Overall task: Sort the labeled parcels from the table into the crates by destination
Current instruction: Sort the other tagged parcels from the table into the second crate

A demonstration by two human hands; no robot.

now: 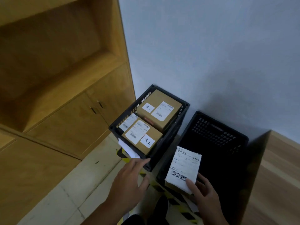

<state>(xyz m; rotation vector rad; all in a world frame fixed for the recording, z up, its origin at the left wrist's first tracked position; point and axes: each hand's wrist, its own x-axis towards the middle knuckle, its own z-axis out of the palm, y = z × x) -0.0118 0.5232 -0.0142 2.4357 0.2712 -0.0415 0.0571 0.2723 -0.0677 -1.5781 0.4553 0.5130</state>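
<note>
My right hand grips a small parcel by its near end, its white shipping label with a barcode facing up, over the near edge of the right black crate. That crate's inside is dark and shows nothing. The left black crate holds two brown boxes: a far box and a near box, each with a shipping label and a handwritten white tag. My left hand hovers with fingers extended, fingertips near the left crate's front corner.
A wooden cabinet with doors and an open shelf stands at the left. A wooden table edge is at the right. Yellow-black tape marks the pale floor. A white paper hangs on the left crate's front.
</note>
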